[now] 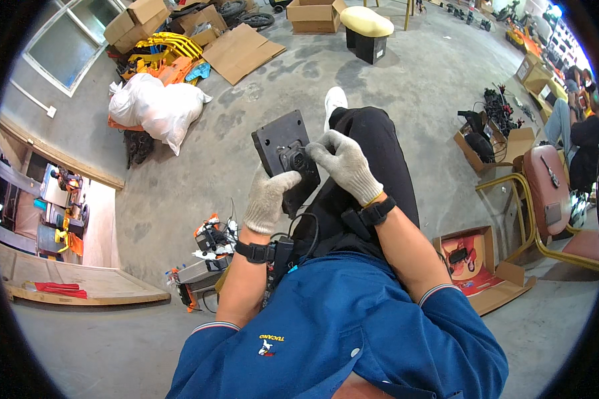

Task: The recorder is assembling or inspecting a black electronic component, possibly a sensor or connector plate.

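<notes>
My left hand [268, 198], in a pale knitted work glove, grips a flat black rectangular panel [279, 132] by its lower left side, thumb across its face. The panel is tilted above my lap, with holes near its corners. A raised black round socket-like fitting [291, 158] sits at its middle. My right hand [346, 166], gloved alike, is closed with thumb and forefinger brought together at the right side of that fitting. What is between those fingertips, if anything, is hidden. A thin black cable [315, 229] curves below the panel.
Beside my left forearm lie a grey and orange device and parts [209, 249]. An open carton [476, 263] and a brown chair [546, 189] stand at right. A white sack [156, 106], flattened cardboard [243, 53] and a yellow-topped stool [366, 30] are farther off. A person [579, 133] sits far right.
</notes>
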Demonstrator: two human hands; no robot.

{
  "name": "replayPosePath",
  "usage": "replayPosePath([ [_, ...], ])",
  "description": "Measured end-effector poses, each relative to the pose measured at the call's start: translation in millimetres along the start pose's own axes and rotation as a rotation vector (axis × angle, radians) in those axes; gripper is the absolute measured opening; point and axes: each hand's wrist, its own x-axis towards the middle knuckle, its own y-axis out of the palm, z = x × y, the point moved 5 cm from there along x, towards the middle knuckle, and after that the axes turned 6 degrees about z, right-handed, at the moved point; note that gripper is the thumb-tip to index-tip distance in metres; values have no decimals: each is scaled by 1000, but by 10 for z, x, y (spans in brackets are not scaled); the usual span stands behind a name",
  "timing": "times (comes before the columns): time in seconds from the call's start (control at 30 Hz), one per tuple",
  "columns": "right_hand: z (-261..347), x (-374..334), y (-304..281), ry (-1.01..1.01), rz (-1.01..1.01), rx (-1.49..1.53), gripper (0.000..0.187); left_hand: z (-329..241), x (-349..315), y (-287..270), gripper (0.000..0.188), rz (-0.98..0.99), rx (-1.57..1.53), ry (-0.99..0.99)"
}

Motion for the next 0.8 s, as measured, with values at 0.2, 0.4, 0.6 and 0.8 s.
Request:
replayPosePath([
  [0.2,-5,-10,0,-41,-10,8,30,-17,-16,48,46,7,-57,11],
  [0.4,33,-10,4,-22,2,-4,29,-25,-18,20,45,14,-17,9],
  [0.6,-2,6,-13,-8,-11,-27,34,12,6,4,45,-3,55,25],
  [0.8,-31,-3,19,36,2,8,37,61,-9,-57,45,-35,121,17],
])
